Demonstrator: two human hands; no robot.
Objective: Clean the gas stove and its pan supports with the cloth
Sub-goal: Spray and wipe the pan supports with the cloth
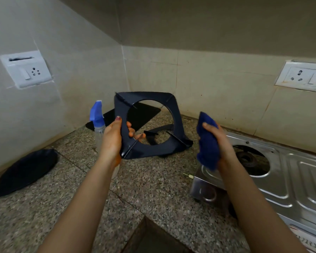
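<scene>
Pan support [153,152]: lifted off the stove [290,172] and held tilted on edge over the worktop [153,189], left of the stove. Its far lower corner looks to be touching or just above the stone; we cannot tell which.

Left hand [113,137]: thumb on the front face, fingers curled through the central opening, gripping one corner only. Right hand [221,143]: closed round the bunched blue cloth [207,141], held apart from the support, not yet on it.

Risks, as we judge them:
- One-corner grip. Wiping pressure from the cloth could twist the frame in the hand; a slip drops it onto the stone.
- Spray bottle [97,117] stands just behind the left wrist. A swing of the frame or forearm could topple it.
- A second dark support piece [162,127] lies behind, seen through the opening; the tilted frame could knock it.
- The open burner [248,159] sits near the right forearm; grime could transfer to the cloth.

Black plate [26,172] lies well apart at the left.
</scene>
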